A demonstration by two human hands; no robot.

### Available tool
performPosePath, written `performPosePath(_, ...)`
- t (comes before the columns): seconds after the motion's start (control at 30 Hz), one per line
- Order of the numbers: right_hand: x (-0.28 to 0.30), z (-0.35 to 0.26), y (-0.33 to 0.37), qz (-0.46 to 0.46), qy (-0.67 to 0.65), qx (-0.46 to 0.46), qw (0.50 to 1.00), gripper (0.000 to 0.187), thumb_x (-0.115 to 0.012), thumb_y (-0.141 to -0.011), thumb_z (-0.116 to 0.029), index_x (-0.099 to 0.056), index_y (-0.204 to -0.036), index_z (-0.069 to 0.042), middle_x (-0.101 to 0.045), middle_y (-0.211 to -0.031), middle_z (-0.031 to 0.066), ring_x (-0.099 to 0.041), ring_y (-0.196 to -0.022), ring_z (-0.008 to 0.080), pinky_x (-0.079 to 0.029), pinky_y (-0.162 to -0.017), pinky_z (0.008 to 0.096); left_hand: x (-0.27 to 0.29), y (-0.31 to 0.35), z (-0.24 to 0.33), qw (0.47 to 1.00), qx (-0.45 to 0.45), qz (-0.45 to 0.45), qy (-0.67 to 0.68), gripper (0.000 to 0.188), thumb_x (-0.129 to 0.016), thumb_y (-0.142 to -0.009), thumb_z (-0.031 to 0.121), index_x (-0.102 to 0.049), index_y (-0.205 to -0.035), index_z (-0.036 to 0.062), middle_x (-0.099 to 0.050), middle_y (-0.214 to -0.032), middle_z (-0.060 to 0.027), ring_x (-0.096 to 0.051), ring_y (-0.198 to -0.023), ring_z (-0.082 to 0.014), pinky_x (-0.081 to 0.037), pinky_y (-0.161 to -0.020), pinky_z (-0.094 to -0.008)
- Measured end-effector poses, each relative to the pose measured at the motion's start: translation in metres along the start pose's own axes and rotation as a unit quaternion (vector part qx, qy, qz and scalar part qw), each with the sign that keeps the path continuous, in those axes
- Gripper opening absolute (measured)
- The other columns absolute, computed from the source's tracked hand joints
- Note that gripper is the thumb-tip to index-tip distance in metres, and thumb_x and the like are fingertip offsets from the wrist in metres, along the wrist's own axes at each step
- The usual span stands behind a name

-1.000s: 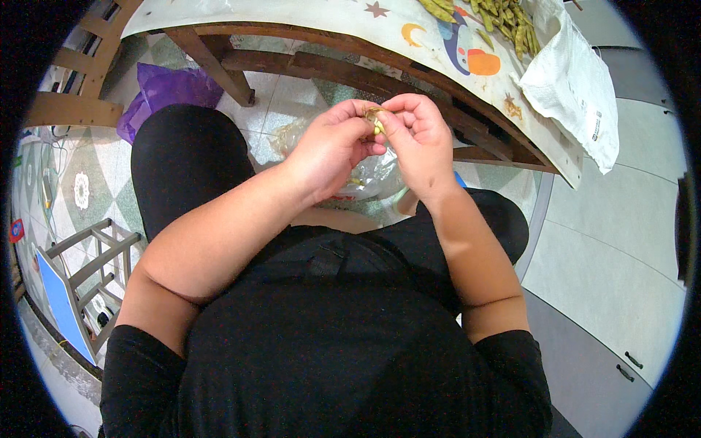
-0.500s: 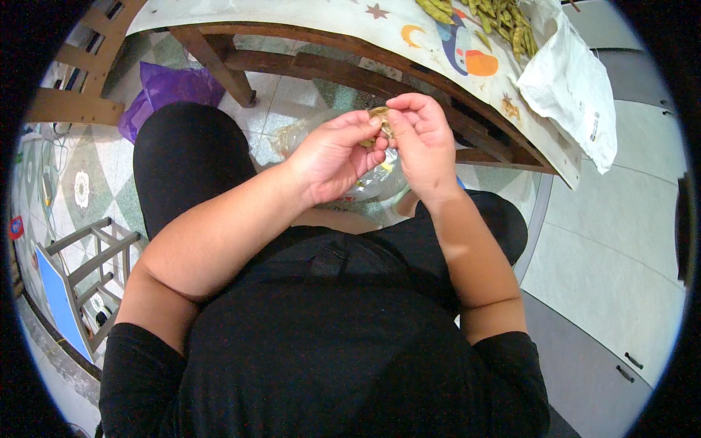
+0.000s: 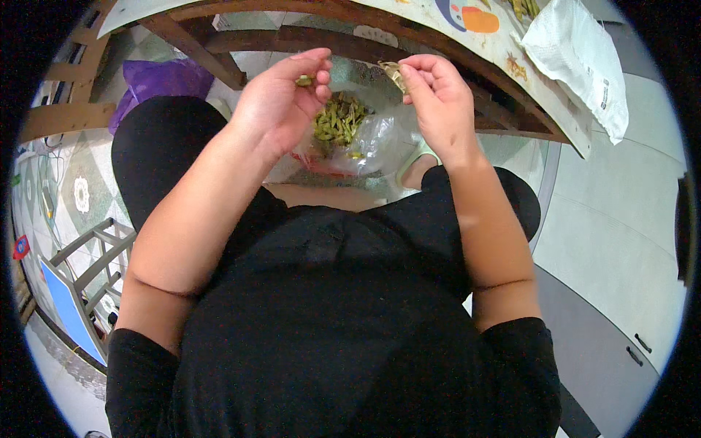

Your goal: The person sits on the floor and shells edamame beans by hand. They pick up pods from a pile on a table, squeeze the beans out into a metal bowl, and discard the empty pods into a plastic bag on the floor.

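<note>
- Two bare hands showed in the head view, well apart from each other over the floor. The left hand [image 3: 274, 102] was loosely curled, its palm partly open, with a small green bean [image 3: 303, 80] held between the thumb and the bent fingers.
- The right hand [image 3: 442, 95] was narrowed to a pinch, thumb against forefinger, on a split pod [image 3: 393, 73] that pointed up and to the left, near the edge of the counter [image 3: 496, 62].
- Below and between the hands, a clear plastic bag [image 3: 376, 146] lay open around a heap of green-brown pods [image 3: 339, 120], flat and slender.
- The split pod looked thin, papery and pale tan; the bean was small and rounded. The bag was crinkled and glossy. Dark wood framed the counter under a smooth, pale printed cover, and more slender pods [image 3: 522, 9] lay at its far side beside a white woven sack [image 3: 577, 69].
- A small dark printed mark [image 3: 604, 91] showed on the sack, and red print [image 3: 321, 166] on the clear bag; neither could be made out.
</note>
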State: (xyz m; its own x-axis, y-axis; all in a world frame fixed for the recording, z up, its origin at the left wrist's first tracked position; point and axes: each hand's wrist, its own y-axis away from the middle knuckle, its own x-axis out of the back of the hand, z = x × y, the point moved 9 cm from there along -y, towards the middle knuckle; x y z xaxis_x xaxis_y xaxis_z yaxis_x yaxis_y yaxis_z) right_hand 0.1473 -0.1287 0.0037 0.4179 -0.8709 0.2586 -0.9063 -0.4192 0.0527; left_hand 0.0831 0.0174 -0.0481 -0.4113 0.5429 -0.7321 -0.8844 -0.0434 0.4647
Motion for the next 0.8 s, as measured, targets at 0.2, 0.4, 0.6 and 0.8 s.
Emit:
performPosePath(0.2,-0.026,0.097,-0.003,-0.13,0.14,-0.069,0.979,0.016,-0.05,-0.082,-0.019,-0.054,-0.09,-0.005,-0.057,-0.074,0.0027,-0.052,-0.066,0.009,-0.042,-0.059,0.0234,0.022,0.005,0.004,0.997,0.009,0.063,-0.034,0.023,-0.04,-0.084,0.006,-0.042,-0.104,-0.0064,-0.052,-0.087,-0.0094,-0.051,-0.073,-0.0116,-0.045,-0.066,-0.0212)
performPosePath(0.4,-0.072,0.229,0.034,-0.332,0.461,0.011,0.823,0.019,-0.052,-0.074,-0.013,-0.056,-0.092,-0.011,-0.056,-0.082,0.0091,-0.055,-0.078,0.0248,-0.045,-0.066,0.0359,0.039,-0.005,-0.012,0.995,0.061,0.043,-0.061,0.018,-0.044,-0.083,0.013,-0.047,-0.097,0.0012,-0.052,-0.083,-0.0045,-0.049,-0.069,-0.0107,-0.042,-0.061,-0.0209)
performPosePath(0.6,-0.103,0.288,0.057,-0.452,0.576,0.054,0.679,0.019,-0.045,-0.076,-0.012,-0.057,-0.091,-0.008,-0.054,-0.089,0.0124,-0.054,-0.09,0.0285,-0.048,-0.068,0.0365,0.031,-0.015,-0.019,0.989,0.075,0.063,-0.112,0.017,-0.045,-0.083,0.016,-0.049,-0.095,0.0043,-0.051,-0.082,-0.0023,-0.047,-0.07,-0.0112,-0.039,-0.063,-0.0223)
performPosePath(0.8,-0.115,0.251,0.051,-0.463,0.532,0.143,0.694,0.009,-0.048,-0.069,-0.009,-0.052,-0.077,-0.011,-0.047,-0.086,0.0087,-0.05,-0.085,0.0242,-0.046,-0.063,0.0337,0.036,-0.023,-0.02,0.986,0.09,0.086,-0.109,0.017,-0.045,-0.083,0.016,-0.049,-0.095,0.0045,-0.052,-0.082,-0.0023,-0.047,-0.069,-0.0105,-0.038,-0.063,-0.0221)
